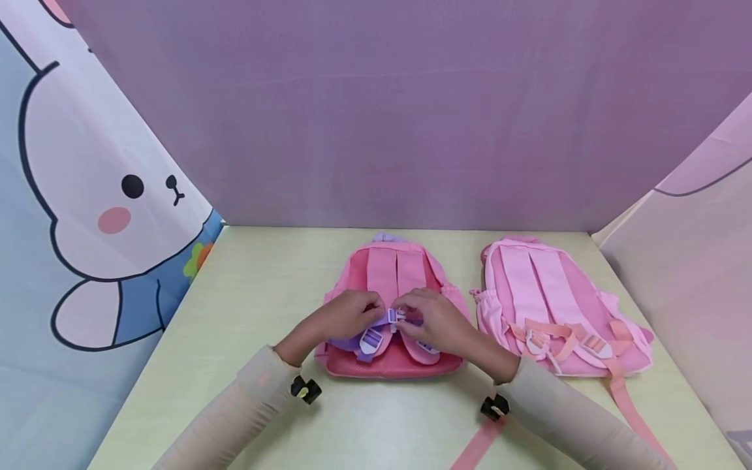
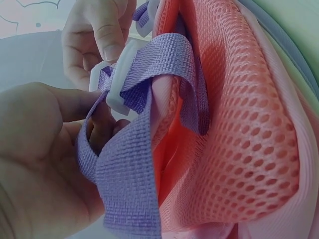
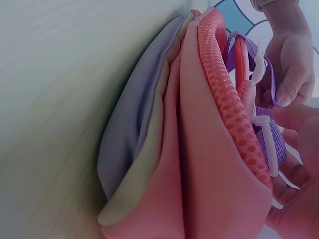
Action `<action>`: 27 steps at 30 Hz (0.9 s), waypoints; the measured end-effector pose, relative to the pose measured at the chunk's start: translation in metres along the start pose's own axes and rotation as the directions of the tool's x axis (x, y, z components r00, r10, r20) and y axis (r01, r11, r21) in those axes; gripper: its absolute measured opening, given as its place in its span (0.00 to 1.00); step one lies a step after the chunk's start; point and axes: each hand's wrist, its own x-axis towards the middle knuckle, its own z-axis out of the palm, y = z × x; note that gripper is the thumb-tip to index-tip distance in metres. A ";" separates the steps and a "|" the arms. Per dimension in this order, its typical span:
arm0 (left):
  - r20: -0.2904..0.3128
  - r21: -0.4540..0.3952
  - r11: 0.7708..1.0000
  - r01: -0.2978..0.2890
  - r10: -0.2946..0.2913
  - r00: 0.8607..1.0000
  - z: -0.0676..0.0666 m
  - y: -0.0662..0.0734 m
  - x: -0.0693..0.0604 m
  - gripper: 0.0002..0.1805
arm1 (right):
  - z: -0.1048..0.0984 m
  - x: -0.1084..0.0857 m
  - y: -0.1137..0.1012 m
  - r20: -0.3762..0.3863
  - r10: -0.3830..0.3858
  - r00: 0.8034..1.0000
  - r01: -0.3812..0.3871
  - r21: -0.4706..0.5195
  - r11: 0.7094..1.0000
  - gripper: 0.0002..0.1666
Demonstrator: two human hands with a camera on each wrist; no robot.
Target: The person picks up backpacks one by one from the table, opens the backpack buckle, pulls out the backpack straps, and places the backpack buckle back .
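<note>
Working white buckle (image 1: 392, 316) & purple strap (image 2: 127, 169) over middle of coral backpack (image 1: 382, 274), prob. midway.
Pinching strap w/ L hand (image 1: 352, 312), buckle w/ R hand (image 1: 435, 318); apparently having strap partly thru buckle, leaving slack loop; can't tell if fastened. Resting coral backpack straps-up on pale table (image 1: 276, 281); seeing pink backpack (image 1: 543, 294) to its right, purple curtain (image 1: 411, 117) behind it, rabbit-print panel (image 1: 94, 183) to its left.

From my remote feeds I can read no text, label, brand, number or sign, neither on the coral-pink backpack (image 1: 383, 269) nor on the paler pink backpack (image 1: 546, 294) right of it.
</note>
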 end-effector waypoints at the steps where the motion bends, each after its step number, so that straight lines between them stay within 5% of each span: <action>1: 0.002 -0.005 1.000 0.001 -0.001 1.000 0.000 0.000 0.000 0.08 | 0.000 0.000 0.000 -0.001 -0.002 1.000 0.002 0.001 1.000 0.16; 27: 0.021 -0.075 0.997 -0.013 0.015 1.000 0.004 0.001 0.006 0.09 | 0.004 -0.001 0.004 -0.013 -0.033 0.999 0.033 -0.004 0.999 0.17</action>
